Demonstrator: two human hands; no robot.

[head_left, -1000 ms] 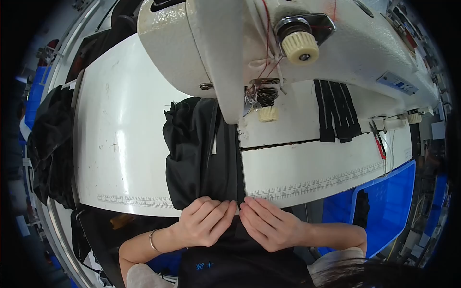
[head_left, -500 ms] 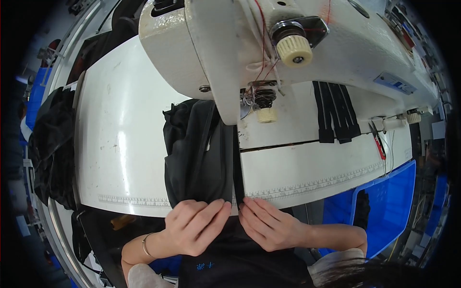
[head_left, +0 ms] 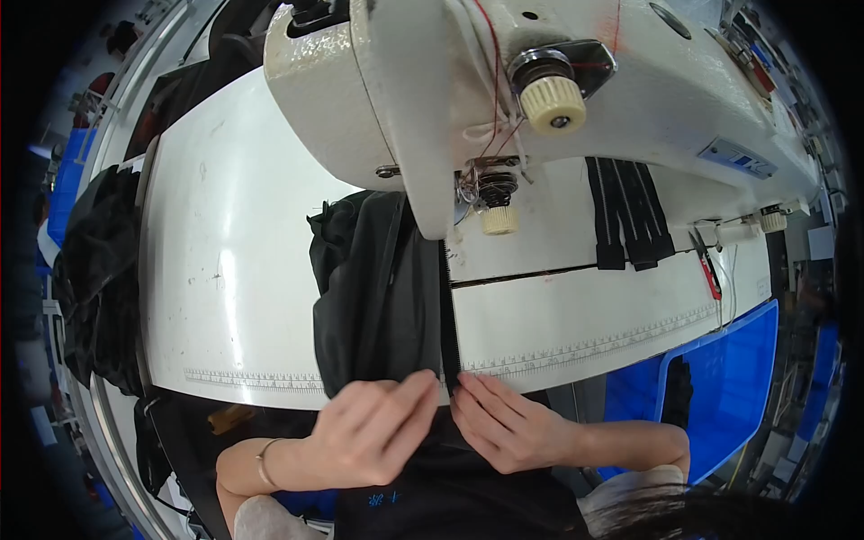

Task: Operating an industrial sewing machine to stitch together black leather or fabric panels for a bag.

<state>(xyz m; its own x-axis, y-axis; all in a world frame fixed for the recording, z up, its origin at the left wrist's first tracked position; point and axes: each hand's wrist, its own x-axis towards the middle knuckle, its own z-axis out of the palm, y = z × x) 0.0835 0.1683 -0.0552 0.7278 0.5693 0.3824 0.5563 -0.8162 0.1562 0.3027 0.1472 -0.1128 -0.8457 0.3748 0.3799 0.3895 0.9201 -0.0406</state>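
Observation:
Black fabric [head_left: 378, 297] lies folded on the white table, its far end at the sewing machine [head_left: 360, 99]. Alongside the fabric's right edge a narrow black zipper tape [head_left: 452, 328] runs from below the machine head toward me. My left hand [head_left: 369, 427] is closed in a pinch at the near right corner of the fabric. Close beside it, my right hand [head_left: 508, 423] pinches the near end of the zipper tape at the table's front edge. The needle and presser foot are hidden behind the machine head.
Several black zipper strips [head_left: 632, 216] lie under the machine arm, with red-handled snips [head_left: 706, 265] to their right. A blue bin [head_left: 760, 378] stands at the lower right. Dark cloth [head_left: 99, 279] hangs over the table's left edge. A printed ruler [head_left: 594, 337] follows the front edge.
My left hand has shifted slightly right and up along the fabric, with its wrist turned a little. The fabric's near end has moved slightly right. My right hand has hardly moved.

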